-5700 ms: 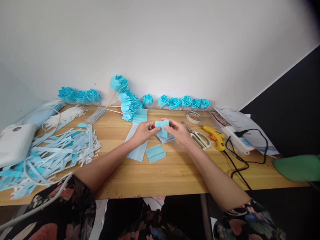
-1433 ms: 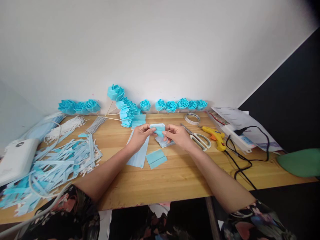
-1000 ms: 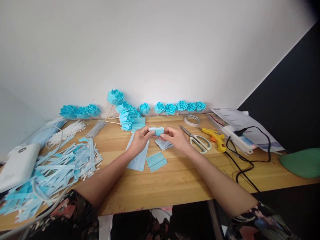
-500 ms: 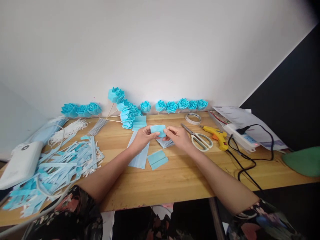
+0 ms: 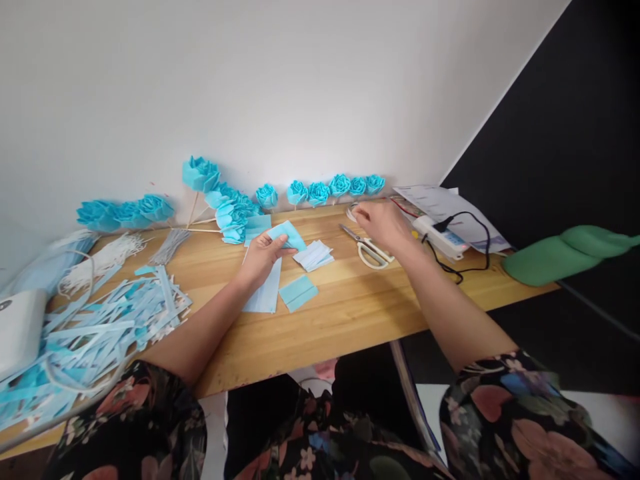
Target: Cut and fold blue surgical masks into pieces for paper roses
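Note:
My left hand (image 5: pixel 267 253) is closed on a folded bright-blue piece of fabric (image 5: pixel 290 235), pinched between thumb and fingers above the table. Under and beside it lie a long pale-blue fabric strip (image 5: pixel 265 293), a small stack of pale pieces (image 5: pixel 314 256) and a single blue rectangle (image 5: pixel 299 292). My right hand (image 5: pixel 383 223) is stretched to the back right, fingers curled down over a white roll of tape (image 5: pixel 351 213), which is partly covered. What those fingers hold is hidden. White-handled scissors (image 5: pixel 371 253) lie just below it. Only a yellow bit of the glue gun (image 5: pixel 415 234) shows behind the hand.
Blue fabric flowers (image 5: pixel 319 193) line the wall, some on sticks. Blue and white scraps (image 5: pixel 115 327) cover the left, with a white device (image 5: pixel 23 330) and a cable. A power strip (image 5: pixel 445 240), a black cord, papers (image 5: pixel 450 207) and a green bottle (image 5: pixel 550 257) stand right.
My right hand has let go of the blue fabric and moved right to the tape roll. The left hand keeps the fabric, now tilted. The view has turned to the right.

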Tool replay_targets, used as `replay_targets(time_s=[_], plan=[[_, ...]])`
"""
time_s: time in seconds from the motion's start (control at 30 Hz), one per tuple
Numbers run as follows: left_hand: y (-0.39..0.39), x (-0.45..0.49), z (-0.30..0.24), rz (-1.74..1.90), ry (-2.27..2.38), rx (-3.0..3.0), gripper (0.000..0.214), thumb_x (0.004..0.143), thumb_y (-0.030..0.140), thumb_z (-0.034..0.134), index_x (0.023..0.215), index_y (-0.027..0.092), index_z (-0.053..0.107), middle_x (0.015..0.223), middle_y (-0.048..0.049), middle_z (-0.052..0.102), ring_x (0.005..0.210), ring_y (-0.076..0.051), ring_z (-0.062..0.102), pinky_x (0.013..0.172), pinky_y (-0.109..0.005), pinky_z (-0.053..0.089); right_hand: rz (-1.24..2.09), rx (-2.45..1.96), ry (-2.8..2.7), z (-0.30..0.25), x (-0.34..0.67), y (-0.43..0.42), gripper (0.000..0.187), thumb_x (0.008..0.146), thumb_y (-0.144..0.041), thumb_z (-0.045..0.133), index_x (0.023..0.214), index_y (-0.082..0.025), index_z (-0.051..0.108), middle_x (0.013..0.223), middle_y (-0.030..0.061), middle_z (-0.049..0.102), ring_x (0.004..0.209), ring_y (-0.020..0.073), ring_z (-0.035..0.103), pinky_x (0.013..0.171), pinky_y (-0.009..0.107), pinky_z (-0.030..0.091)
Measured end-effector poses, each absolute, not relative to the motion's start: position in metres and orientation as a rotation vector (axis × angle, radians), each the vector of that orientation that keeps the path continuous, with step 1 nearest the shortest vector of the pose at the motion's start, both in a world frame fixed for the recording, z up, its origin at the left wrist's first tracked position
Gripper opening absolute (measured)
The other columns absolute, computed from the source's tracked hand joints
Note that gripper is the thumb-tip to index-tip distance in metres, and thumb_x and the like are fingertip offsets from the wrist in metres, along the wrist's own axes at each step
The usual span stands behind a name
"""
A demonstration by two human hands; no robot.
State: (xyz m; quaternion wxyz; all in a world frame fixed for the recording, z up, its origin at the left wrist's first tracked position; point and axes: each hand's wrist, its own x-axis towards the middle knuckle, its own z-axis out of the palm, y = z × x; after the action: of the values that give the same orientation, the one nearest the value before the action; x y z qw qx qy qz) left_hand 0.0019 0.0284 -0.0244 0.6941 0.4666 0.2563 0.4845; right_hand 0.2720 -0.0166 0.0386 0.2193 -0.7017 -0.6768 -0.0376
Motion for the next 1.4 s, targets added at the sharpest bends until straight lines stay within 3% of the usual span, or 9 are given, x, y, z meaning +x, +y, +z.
replay_targets(time_s=[0.1,0.27,0.4,0.5,0.67,0.8,0.97,1.17,1.4], plan=[[0.027,0.002,-0.023,1.072,0.562,1.009,0.033,0.066,0.032,0.086,0.089,0.013,0.072,0.082,-0.0029,0.075,0.072,-0.013,0.07,0.073,-0.027,0.059,-0.222,-2.415,-2.074,0.032,0.273,-0.042,0.032,0.096,-0.029,0.043,0.102,-0.014,0.07,0.093,0.0167,0.074,0.085,0.0285,0.068,0.071,0.034,0.045],[0.028,0.003,-0.025,1.043,0.544,0.939,0.033,0.064,0.031,0.087,0.088,0.012,0.072,0.078,-0.0025,0.074,0.068,-0.013,0.069,0.066,-0.025,0.059,-0.218,-2.539,-2.181,0.007,0.271,-0.067,0.033,0.096,-0.028,0.045,0.119,-0.012,0.063,0.098,0.0199,0.074,0.089,0.0304,0.07,0.073,0.035,0.047],[0.031,0.002,-0.028,1.025,0.548,0.881,0.026,0.069,0.025,0.084,0.087,0.012,0.071,0.077,-0.0024,0.074,0.068,-0.013,0.07,0.067,-0.024,0.059,-0.212,-2.459,-2.158,-0.002,0.281,-0.06,0.031,0.094,-0.022,0.046,0.118,-0.012,0.062,0.102,0.0192,0.072,0.093,0.03,0.069,0.075,0.035,0.047],[0.034,0.001,-0.029,1.021,0.549,0.831,0.017,0.075,0.019,0.079,0.087,0.012,0.07,0.077,-0.0023,0.075,0.068,-0.012,0.07,0.067,-0.024,0.059,0.099,-2.243,-1.937,-0.003,0.29,-0.052,0.033,0.084,-0.022,0.06,0.118,-0.018,0.063,0.102,0.0124,0.073,0.093,0.0271,0.068,0.08,0.036,0.049],[0.038,-0.002,-0.027,1.04,0.538,0.688,0.005,0.083,0.01,0.069,0.087,0.014,0.069,0.079,-0.0004,0.075,0.069,-0.01,0.07,0.068,-0.02,0.059,0.986,-1.484,-1.367,0.004,0.274,-0.052,0.055,0.072,-0.037,0.077,0.121,-0.024,0.057,0.082,-0.0013,0.066,0.074,0.017,0.064,0.076,0.035,0.055],[0.039,-0.003,-0.022,1.062,0.567,0.562,0.01,0.085,0.005,0.064,0.081,0.014,0.065,0.075,0.0015,0.074,0.068,-0.008,0.07,0.07,-0.017,0.059,1.392,-1.09,-1.149,0.016,0.241,-0.052,0.052,0.075,-0.053,0.075,0.116,-0.025,0.06,0.089,0.0012,0.066,0.079,0.0171,0.067,0.082,0.038,0.056],[0.04,-0.004,-0.021,1.061,0.568,0.512,0.011,0.086,0.004,0.064,0.08,0.014,0.064,0.075,0.0026,0.073,0.067,-0.008,0.07,0.066,-0.017,0.06,1.654,-0.827,-1.182,0.026,0.216,-0.035,0.052,0.087,-0.064,0.054,0.118,-0.022,0.056,0.096,0.0067,0.069,0.084,0.02,0.068,0.085,0.041,0.055],[0.042,-0.004,-0.022,1.087,0.618,0.486,0.013,0.084,0.008,0.068,0.075,0.015,0.062,0.071,0.0041,0.071,0.063,-0.006,0.068,0.067,-0.017,0.059,1.868,-0.705,-1.272,0.009,0.216,-0.03,0.047,0.087,-0.061,0.056,0.103,-0.017,0.06,0.063,0.0005,0.061,0.052,0.0154,0.056,0.052,0.03,0.048],[0.047,-0.006,-0.022,1.136,0.624,0.414,0.014,0.086,0.007,0.066,0.075,0.015,0.063,0.071,0.0047,0.071,0.065,-0.006,0.068,0.071,-0.017,0.058,1.884,-0.777,-1.355,-0.008,0.221,-0.039,0.044,0.091,-0.057,0.053,0.103,-0.016,0.061,0.067,0.0036,0.063,0.051,0.0144,0.055,0.051,0.029,0.05]])
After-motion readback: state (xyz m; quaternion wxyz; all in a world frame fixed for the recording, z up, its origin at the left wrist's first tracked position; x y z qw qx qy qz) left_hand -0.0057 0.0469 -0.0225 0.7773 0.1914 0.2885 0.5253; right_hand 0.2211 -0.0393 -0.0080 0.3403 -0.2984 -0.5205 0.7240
